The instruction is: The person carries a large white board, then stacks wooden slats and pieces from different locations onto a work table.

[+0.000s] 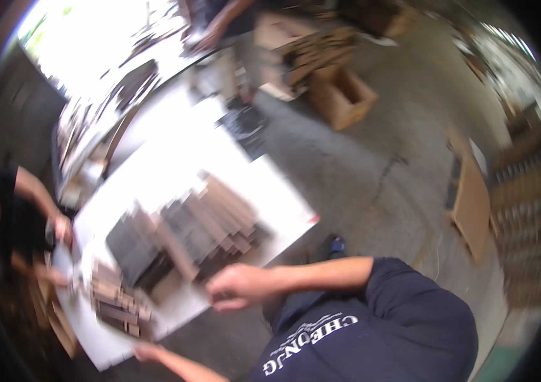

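Observation:
My right hand point(235, 288) hovers over the near edge of a white table point(283, 191), its fingers curled inward. Whatever it may hold is hidden by the curl and the blur. Lower down, my left hand point(148, 351) is at the table's near edge, its fingers too smeared to read. Beyond my right hand, a stack of brown wood strips point(216, 213) lies on the table, beside dark grey flat pieces point(133, 245). A smaller pile of short wood strips point(117, 296) sits at the table's left, above my left hand.
Left of the table, a person in black point(25, 216) has both hands near the small pile. Another person's arm point(219, 25) reaches over a cluttered bench at the back. An open wooden box point(343, 99) stands on the floor; a brown board point(471, 200) is at the right.

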### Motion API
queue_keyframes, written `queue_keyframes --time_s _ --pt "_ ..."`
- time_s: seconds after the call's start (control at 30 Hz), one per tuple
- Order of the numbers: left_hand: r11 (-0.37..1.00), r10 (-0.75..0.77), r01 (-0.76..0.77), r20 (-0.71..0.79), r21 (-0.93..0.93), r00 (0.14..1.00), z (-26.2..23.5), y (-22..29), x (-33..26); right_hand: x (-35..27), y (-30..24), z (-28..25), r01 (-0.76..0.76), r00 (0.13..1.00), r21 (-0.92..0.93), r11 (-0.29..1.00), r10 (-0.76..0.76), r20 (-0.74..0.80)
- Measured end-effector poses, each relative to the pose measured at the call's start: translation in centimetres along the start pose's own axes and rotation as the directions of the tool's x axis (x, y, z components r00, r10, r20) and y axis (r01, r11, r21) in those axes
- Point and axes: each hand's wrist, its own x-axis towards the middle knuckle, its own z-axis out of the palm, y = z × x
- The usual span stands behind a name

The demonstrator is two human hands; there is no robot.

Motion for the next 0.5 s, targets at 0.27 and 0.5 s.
queue_keyframes --time_s 0.27,0.5 --pt "0.909 -0.21 -0.151 0.738 0.39 0.641 23.5 -3.5 -29.0 -41.7 2.1 -15.0 -0.451 0.268 0.501 0.738 0.648 -0.713" --pt "0.698 -0.571 -0.372 0.789 0.612 0.228 30.8 -6.6 -40.3 -55.5 -1.1 -25.8 -0.47 -0.02 0.555 0.687 0.62 -0.784"
